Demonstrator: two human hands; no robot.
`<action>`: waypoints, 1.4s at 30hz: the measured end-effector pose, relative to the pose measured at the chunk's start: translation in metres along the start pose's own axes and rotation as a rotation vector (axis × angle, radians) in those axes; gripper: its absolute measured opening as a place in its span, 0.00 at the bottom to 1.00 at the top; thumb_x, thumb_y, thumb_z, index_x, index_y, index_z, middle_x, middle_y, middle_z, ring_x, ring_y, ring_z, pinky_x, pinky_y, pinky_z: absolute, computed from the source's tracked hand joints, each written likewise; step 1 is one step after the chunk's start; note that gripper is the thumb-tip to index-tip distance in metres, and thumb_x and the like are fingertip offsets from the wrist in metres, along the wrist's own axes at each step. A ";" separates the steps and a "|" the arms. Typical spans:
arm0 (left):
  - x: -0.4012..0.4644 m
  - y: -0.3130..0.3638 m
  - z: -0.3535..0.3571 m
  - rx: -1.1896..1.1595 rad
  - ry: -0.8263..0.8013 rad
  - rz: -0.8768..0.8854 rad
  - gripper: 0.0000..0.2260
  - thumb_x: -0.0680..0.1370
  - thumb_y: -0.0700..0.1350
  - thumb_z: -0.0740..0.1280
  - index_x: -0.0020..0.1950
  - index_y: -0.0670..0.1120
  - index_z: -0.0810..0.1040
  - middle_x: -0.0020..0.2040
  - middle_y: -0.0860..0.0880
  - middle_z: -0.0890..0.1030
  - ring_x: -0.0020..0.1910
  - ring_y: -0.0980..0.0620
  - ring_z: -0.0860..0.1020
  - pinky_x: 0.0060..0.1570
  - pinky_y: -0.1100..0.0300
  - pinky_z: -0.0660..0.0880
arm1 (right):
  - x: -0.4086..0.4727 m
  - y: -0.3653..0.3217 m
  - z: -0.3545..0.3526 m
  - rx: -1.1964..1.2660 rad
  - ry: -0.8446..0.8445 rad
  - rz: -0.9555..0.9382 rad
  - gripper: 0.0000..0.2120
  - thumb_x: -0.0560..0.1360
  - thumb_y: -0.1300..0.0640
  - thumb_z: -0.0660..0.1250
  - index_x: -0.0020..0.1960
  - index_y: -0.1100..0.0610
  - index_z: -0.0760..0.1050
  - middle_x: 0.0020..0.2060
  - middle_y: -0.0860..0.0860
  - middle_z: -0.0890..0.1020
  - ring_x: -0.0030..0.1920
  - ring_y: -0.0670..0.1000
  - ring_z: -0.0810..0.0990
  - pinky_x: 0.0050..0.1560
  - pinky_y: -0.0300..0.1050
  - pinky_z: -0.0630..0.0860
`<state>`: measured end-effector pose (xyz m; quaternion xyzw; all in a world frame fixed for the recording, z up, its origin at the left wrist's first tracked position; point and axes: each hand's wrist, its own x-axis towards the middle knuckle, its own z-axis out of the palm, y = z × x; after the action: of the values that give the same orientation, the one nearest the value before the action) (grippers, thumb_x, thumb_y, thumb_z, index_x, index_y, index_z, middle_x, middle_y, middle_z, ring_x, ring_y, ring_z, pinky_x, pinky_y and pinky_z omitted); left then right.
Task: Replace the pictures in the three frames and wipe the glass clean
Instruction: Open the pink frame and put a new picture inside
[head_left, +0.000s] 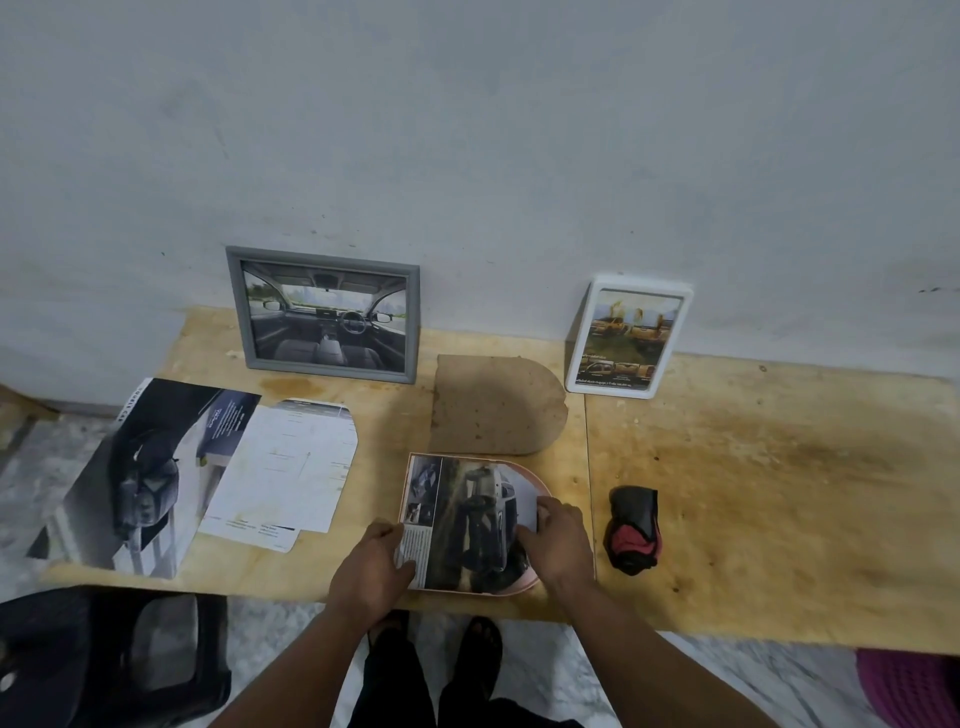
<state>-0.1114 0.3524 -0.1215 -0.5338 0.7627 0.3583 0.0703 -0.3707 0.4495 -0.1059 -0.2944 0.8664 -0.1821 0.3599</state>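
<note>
Pressing a thin car picture (470, 525) onto the pink arched frame (540, 483) at the plywood table's (753, 493) near edge, the left hand (374, 566) pinches its left edge while the right hand (558, 538) lies flat on its right side. Paper looks light, floppy, easily creased; edges seem the safest hold.

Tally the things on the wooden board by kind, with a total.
Picture frames: 3: grey frame, white frame, pink frame
Backing board: 1
Car pictures and cut sheets: 3: picture, brochure, cut sheet
Cloth: 1
Total: 8
</note>
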 end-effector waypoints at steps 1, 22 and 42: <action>0.000 0.000 -0.001 0.001 0.000 0.000 0.25 0.79 0.51 0.69 0.76 0.47 0.73 0.73 0.50 0.71 0.64 0.49 0.78 0.58 0.57 0.77 | -0.002 -0.003 -0.001 0.047 0.023 -0.002 0.22 0.75 0.48 0.72 0.67 0.50 0.75 0.60 0.51 0.75 0.53 0.51 0.80 0.53 0.44 0.77; -0.025 0.038 -0.083 -1.001 0.360 -0.283 0.09 0.82 0.37 0.65 0.55 0.49 0.81 0.49 0.52 0.82 0.52 0.47 0.81 0.46 0.55 0.77 | 0.007 -0.107 -0.039 0.634 -0.103 -0.096 0.18 0.84 0.57 0.63 0.73 0.52 0.73 0.64 0.50 0.78 0.64 0.57 0.78 0.65 0.61 0.78; -0.049 -0.240 -0.215 -0.773 0.681 -0.457 0.16 0.73 0.55 0.59 0.54 0.60 0.83 0.47 0.50 0.85 0.49 0.45 0.83 0.52 0.41 0.80 | -0.012 -0.399 0.205 0.205 -0.484 -0.328 0.14 0.80 0.63 0.61 0.54 0.46 0.80 0.52 0.53 0.83 0.53 0.57 0.83 0.59 0.62 0.81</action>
<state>0.1758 0.2143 -0.0534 -0.7580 0.4207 0.3947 -0.3045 -0.0626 0.1330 -0.0279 -0.4271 0.6737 -0.2488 0.5493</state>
